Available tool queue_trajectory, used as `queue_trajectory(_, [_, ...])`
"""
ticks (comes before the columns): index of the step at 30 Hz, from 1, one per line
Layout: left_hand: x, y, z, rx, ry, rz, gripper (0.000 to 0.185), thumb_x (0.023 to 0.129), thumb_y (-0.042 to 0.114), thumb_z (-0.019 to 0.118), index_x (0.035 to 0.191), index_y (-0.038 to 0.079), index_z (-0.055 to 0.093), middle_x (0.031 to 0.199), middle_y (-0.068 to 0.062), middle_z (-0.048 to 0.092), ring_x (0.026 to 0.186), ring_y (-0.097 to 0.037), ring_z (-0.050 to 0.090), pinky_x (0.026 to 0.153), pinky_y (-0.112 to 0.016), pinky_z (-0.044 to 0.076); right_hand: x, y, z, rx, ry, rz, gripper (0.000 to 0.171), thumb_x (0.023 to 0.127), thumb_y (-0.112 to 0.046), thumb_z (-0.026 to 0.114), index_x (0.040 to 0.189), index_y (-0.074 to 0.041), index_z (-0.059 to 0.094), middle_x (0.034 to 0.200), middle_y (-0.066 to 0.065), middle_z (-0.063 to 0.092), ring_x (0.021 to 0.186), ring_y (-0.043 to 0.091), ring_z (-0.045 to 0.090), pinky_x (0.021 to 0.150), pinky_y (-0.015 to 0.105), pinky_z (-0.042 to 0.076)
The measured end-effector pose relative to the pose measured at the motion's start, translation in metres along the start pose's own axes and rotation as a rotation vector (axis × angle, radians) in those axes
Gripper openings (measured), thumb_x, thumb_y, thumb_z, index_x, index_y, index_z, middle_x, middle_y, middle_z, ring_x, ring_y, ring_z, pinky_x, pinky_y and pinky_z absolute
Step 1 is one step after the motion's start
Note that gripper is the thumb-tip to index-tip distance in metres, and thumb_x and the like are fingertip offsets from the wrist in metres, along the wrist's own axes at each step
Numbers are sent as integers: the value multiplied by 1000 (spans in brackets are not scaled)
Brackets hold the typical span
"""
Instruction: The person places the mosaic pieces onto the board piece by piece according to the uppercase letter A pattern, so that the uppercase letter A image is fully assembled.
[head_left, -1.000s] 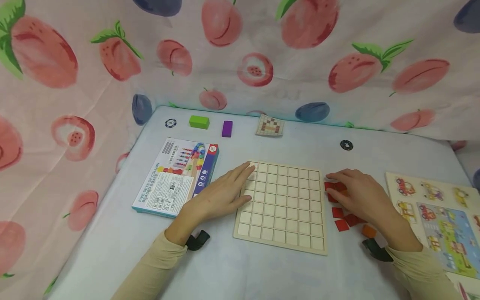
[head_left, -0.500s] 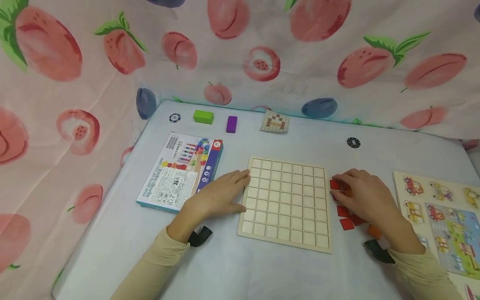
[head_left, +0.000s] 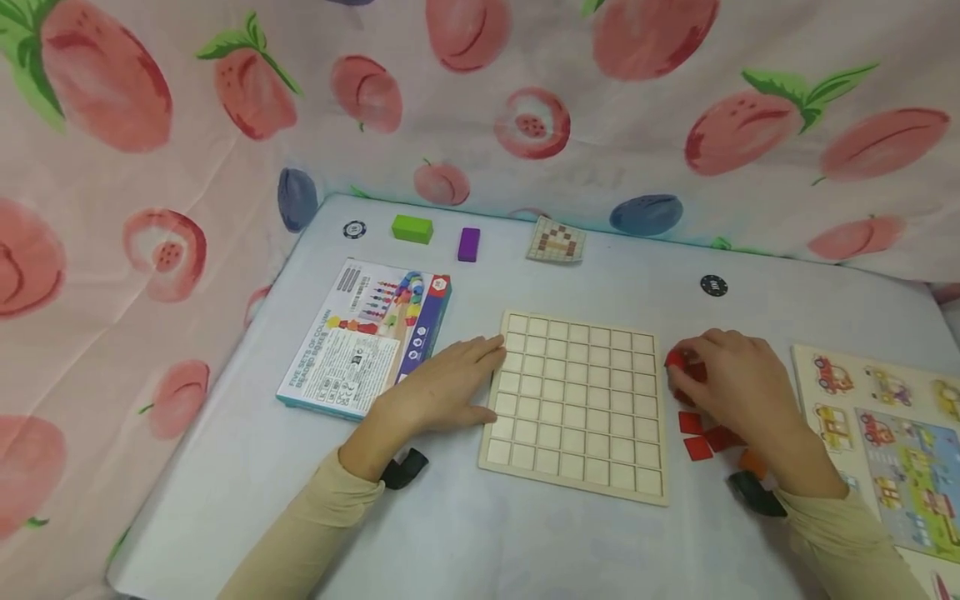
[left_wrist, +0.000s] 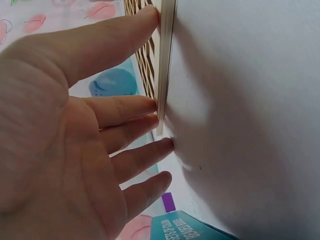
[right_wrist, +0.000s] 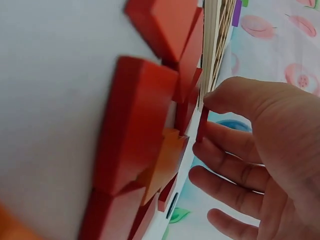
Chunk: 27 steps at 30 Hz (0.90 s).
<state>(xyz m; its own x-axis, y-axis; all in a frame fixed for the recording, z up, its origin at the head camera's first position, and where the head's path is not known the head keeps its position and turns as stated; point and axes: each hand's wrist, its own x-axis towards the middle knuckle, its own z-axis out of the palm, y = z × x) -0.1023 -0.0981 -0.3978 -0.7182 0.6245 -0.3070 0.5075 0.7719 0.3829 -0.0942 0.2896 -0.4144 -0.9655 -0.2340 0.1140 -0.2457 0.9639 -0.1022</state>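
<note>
A square wooden grid board [head_left: 577, 400] lies mid-table. At its left edge my left hand [head_left: 442, 387] has its fingers extended, thumb and fingertips right at the rim; the left wrist view shows the palm holding nothing. To the right of the board my right hand [head_left: 738, 383] pinches a small red tile [right_wrist: 202, 124] between thumb and fingers, tilted up on edge. Under and beside that hand lie several loose red tiles [head_left: 697, 448] and an orange tile [head_left: 752, 463]. Part of the pile is hidden by the hand in the head view.
A bead-set box [head_left: 360, 333] lies at left. Along the back are a green block [head_left: 412, 229], a purple block [head_left: 468, 245], a pattern card [head_left: 557, 240] and a black chip [head_left: 714, 286]. A picture puzzle board [head_left: 817, 417] lies at far right.
My right fingers have closed on a red tile and tipped it up. My left fingertips have drawn back slightly to the board's edge. The head view has shifted a little.
</note>
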Motion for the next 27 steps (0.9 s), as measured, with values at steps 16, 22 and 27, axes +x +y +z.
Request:
queue_trajectory(16, [2,5,-1,4,-31,-33,89,97,35,78,167,5,32,180,-10,23,167,-33,24,139,-47,23,48,-47,9,114,-5,-159,23,93,-25,75,108,-8,80,102,12,78,99,36,71,93,62,55])
queue_trajectory(22, [3,5,-2,3,-41,-45,90,98,36,78,168,6,30,180,-9,20,168,-32,22,140,-47,21,66,-62,9,106,-58,-215,27,93,-26,79,114,-9,79,106,11,77,102,34,72,94,59,57])
queue_trajectory(27, [2,4,-1,4,-37,-48,90,98,36,78,168,6,31,180,-9,21,167,-32,23,139,-47,22,74,-71,11,101,-88,-235,29,95,-26,79,116,-7,79,109,12,78,103,34,72,98,59,57])
